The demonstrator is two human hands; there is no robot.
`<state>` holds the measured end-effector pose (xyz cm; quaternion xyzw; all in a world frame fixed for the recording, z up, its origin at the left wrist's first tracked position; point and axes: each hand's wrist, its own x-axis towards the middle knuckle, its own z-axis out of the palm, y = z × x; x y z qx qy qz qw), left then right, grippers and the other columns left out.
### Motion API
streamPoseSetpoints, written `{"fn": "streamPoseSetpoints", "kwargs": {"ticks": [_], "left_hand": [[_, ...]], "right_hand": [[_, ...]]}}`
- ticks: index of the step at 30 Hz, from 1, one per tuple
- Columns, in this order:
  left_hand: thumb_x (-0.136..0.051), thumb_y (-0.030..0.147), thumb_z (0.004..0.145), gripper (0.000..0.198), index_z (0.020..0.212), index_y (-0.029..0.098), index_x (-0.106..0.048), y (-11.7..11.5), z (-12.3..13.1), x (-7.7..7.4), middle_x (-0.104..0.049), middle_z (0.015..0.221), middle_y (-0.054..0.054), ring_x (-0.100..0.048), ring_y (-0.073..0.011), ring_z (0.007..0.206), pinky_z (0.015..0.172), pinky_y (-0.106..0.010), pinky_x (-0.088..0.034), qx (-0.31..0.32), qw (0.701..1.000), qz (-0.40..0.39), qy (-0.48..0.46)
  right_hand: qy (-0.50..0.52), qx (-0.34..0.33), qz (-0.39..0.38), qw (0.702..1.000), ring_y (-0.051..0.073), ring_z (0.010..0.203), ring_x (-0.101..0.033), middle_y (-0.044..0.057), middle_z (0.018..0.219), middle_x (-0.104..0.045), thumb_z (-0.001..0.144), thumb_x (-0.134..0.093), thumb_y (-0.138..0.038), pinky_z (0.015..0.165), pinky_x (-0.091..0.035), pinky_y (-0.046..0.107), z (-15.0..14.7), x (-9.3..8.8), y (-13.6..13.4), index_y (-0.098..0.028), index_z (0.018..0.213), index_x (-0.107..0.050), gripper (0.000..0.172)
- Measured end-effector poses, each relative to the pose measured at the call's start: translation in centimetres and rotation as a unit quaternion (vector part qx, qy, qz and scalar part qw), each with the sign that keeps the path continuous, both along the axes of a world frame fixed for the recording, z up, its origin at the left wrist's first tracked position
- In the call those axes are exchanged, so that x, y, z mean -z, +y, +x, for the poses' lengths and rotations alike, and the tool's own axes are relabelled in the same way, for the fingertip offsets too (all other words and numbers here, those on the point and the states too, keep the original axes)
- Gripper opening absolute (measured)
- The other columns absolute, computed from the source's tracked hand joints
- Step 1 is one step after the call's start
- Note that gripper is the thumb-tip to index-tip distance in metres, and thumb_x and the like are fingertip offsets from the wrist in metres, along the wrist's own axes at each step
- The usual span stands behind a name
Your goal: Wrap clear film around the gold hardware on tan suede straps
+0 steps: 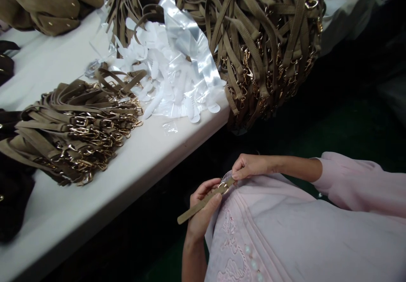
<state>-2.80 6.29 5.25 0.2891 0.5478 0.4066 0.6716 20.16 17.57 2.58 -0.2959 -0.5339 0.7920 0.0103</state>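
Low in front of my pink top, both hands hold a short olive-brown strap (200,208) with a gold buckle (223,188). My left hand (203,214) grips it just below the buckle, thumb on top and fingers behind. The strap's rounded free end sticks out past that hand to the lower left. My right hand (249,166) pinches the strap on the other side of the buckle, fingers closed. The rest of the strap beyond my right fingers is hidden.
A white-covered table (152,159) carries a pile of buckled straps (79,125), white plastic scraps (171,83) and a clear plastic sheet (190,36). Long straps with gold clasps (263,53) hang over its edge. Olive-brown bags (53,2) lie at the far left.
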Motion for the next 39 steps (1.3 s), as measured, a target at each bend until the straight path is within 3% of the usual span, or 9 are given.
{"fn": "streamPoseSetpoints", "kwargs": {"ticks": [2, 6, 13, 17, 22, 24, 29, 35, 39], "left_hand": [[-0.08, 0.025, 0.074, 0.035, 0.107, 0.019, -0.073, 0.6, -1.0, -0.3, -0.072, 0.105, -0.01, -0.066, -0.0206, 0.092, 0.082, -0.027, -0.051, 0.068, 0.995, 0.019, 0.069], [-0.073, 0.029, 0.081, 0.027, 0.106, 0.02, -0.074, 1.9, -2.2, -1.4, -0.072, 0.1, -0.009, -0.067, -0.0213, 0.09, 0.079, -0.028, -0.051, 0.118, 0.979, 0.062, 0.156], [-0.072, 0.026, 0.081, 0.018, 0.096, 0.017, -0.071, 2.6, -1.1, -2.8, -0.067, 0.087, -0.004, -0.058, -0.0166, 0.076, 0.065, -0.023, -0.044, 0.19, 0.96, 0.08, 0.188], [-0.073, 0.03, 0.08, 0.015, 0.084, 0.017, -0.069, 1.5, -0.6, -2.1, -0.063, 0.078, -0.002, -0.055, -0.0149, 0.071, 0.062, -0.022, -0.041, 0.151, 0.962, 0.077, 0.213], [-0.07, 0.032, 0.084, 0.013, 0.089, 0.021, -0.075, 0.8, -0.8, -1.7, -0.069, 0.086, -0.005, -0.062, -0.0188, 0.078, 0.069, -0.026, -0.046, 0.154, 0.952, 0.117, 0.236], [-0.07, 0.031, 0.084, 0.012, 0.09, 0.023, -0.077, 0.9, -1.0, -1.8, -0.069, 0.082, -0.005, -0.061, -0.018, 0.073, 0.067, -0.026, -0.045, 0.165, 0.936, 0.149, 0.274], [-0.068, 0.025, 0.084, 0.021, 0.105, 0.025, -0.075, 0.9, -1.1, -1.8, -0.066, 0.079, -0.004, -0.059, -0.0158, 0.067, 0.062, -0.024, -0.043, 0.154, 0.916, 0.195, 0.316], [-0.071, 0.027, 0.082, 0.017, 0.099, 0.025, -0.075, 0.5, -1.2, -1.3, -0.067, 0.082, -0.004, -0.061, -0.0164, 0.072, 0.064, -0.024, -0.045, 0.123, 0.918, 0.195, 0.324], [-0.071, 0.024, 0.081, 0.018, 0.098, 0.024, -0.076, 0.3, -1.0, -1.3, -0.067, 0.079, -0.004, -0.058, -0.0155, 0.066, 0.061, -0.024, -0.044, 0.092, 0.926, 0.186, 0.316]], "right_hand": [[-0.008, -0.013, 0.096, 0.995, 0.007, 0.057, -0.047, 0.0, 0.066, -0.061, 0.091, -0.059, -0.041, 0.054, -0.035, 0.017, 0.1, 0.2, 0.8, -0.014, 0.11, -0.073, 0.036], [0.097, 0.003, 0.314, 0.944, 0.014, 0.105, -0.058, 0.008, 0.118, -0.063, 0.097, -0.051, -0.028, 0.093, -0.045, 0.026, -1.8, -1.1, 1.1, -0.022, 0.136, -0.057, 0.039], [0.136, 0.049, 0.492, 0.859, 0.016, 0.094, -0.055, 0.008, 0.107, -0.059, 0.089, -0.066, -0.032, 0.083, -0.047, 0.029, -5.3, -2.9, -1.5, -0.019, 0.097, -0.075, 0.018], [0.149, 0.073, 0.34, 0.926, 0.011, 0.081, -0.055, 0.006, 0.098, -0.058, 0.088, -0.066, -0.029, 0.073, -0.047, 0.023, -4.9, -3.2, -2.4, -0.013, 0.082, -0.065, 0.017], [0.184, 0.077, -0.008, 0.98, 0.004, 0.053, -0.045, -0.003, 0.075, -0.056, 0.086, -0.068, -0.037, 0.049, -0.036, 0.016, -4.0, -3.9, -1.9, -0.013, 0.113, -0.058, 0.037], [0.18, 0.079, -0.004, 0.98, 0.004, 0.055, -0.045, -0.002, 0.074, -0.056, 0.085, -0.07, -0.04, 0.051, -0.035, 0.016, -3.9, -3.8, -1.6, -0.011, 0.11, -0.064, 0.039], [0.103, 0.14, 0.034, 0.984, 0.006, 0.059, -0.045, -0.001, 0.065, -0.052, 0.08, -0.072, -0.05, 0.053, -0.034, 0.018, -3.7, -2.9, -2.1, -0.008, 0.06, -0.061, 0.047], [0.105, 0.177, -0.039, 0.978, 0.001, 0.043, -0.039, -0.001, 0.073, -0.057, 0.073, -0.079, -0.048, 0.038, -0.027, 0.016, -3.2, -2.4, -3.2, -0.009, 0.066, -0.059, 0.044], [0.078, 0.239, 0.017, 0.968, 0.001, 0.041, -0.044, 0.001, 0.078, -0.06, 0.072, -0.08, -0.047, 0.035, -0.03, 0.015, -3.5, -2.0, -3.2, -0.01, 0.065, -0.057, 0.044]]}}
